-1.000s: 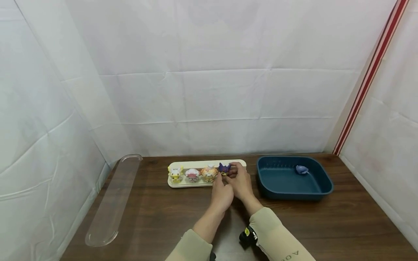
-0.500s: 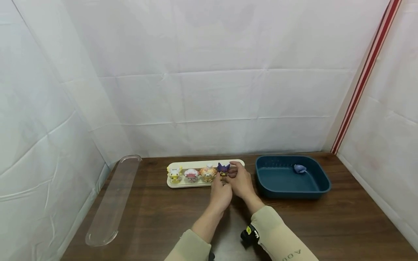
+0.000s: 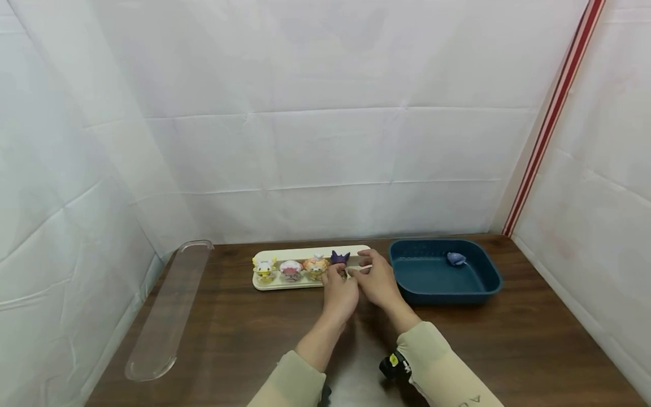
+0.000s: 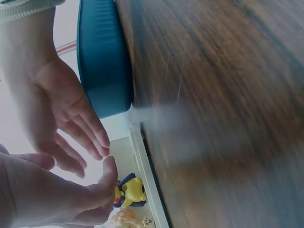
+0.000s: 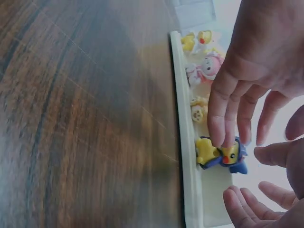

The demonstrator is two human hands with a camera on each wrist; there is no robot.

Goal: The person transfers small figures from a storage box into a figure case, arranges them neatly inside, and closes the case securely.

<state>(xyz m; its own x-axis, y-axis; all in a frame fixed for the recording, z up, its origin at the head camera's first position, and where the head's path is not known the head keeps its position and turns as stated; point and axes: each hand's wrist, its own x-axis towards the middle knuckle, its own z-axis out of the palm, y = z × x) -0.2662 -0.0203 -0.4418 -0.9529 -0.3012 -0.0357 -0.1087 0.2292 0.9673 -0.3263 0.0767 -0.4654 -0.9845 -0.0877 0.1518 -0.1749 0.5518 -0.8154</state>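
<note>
On a long cream tray (image 3: 315,251), a small yellow figurine in a dark purple eared hood (image 3: 339,258) stands at the right end of a row. My left hand (image 3: 339,295) reaches to it from the front, its fairly straight fingers over the hood and face in the right wrist view. Spread beside it, my right hand (image 3: 380,281) has a gap between thumb and fingers and holds nothing. Left of the hooded figurine stand an orange one (image 3: 316,267), a pink-and-white one (image 3: 291,271) and a white-and-yellow one (image 3: 264,271).
A dark teal bin (image 3: 445,298) stands right of the tray, with a small blue-purple object (image 3: 456,258) inside. A long transparent cover (image 3: 170,311) lies on the left of the brown wooden table (image 3: 244,345). White sheeting (image 3: 325,147) encloses the back and sides.
The head view has turned slightly right. My left fingers now cover more of the hooded figurine's lower part, and my right hand has drawn slightly away from it to the right.
</note>
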